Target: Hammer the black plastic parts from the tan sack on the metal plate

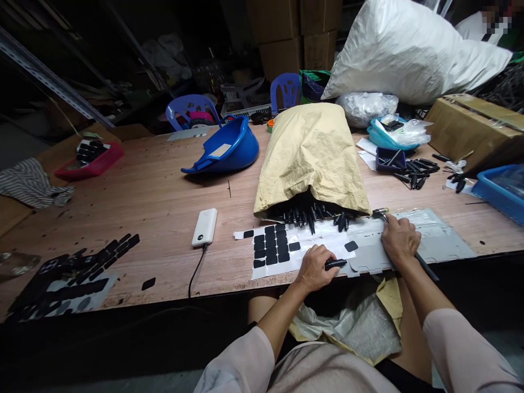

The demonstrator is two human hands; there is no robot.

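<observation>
My left hand [316,266] is closed on a short black pen-shaped piece [336,263] near the table's front edge. My right hand [400,238] grips a hammer [427,267]; its metal head is up by the sack's mouth and its dark handle sticks out below my wrist. Beneath both hands lie a grey sheet [440,234] and a white backing sheet [270,268] with rows of black rounded stickers [271,244]. Just beyond, a yellow paper sack [313,147] lies with its mouth towards me, black pen-shaped pieces [303,213] spilling out.
Left of the sheets sits a white power bank [204,226] with a cable. Behind it is a blue scoop-shaped basin [235,144]. To the right are loose black pieces [417,172], a cardboard box [477,131] and a blue tray [501,191]. An open sack [360,322] rests on my lap.
</observation>
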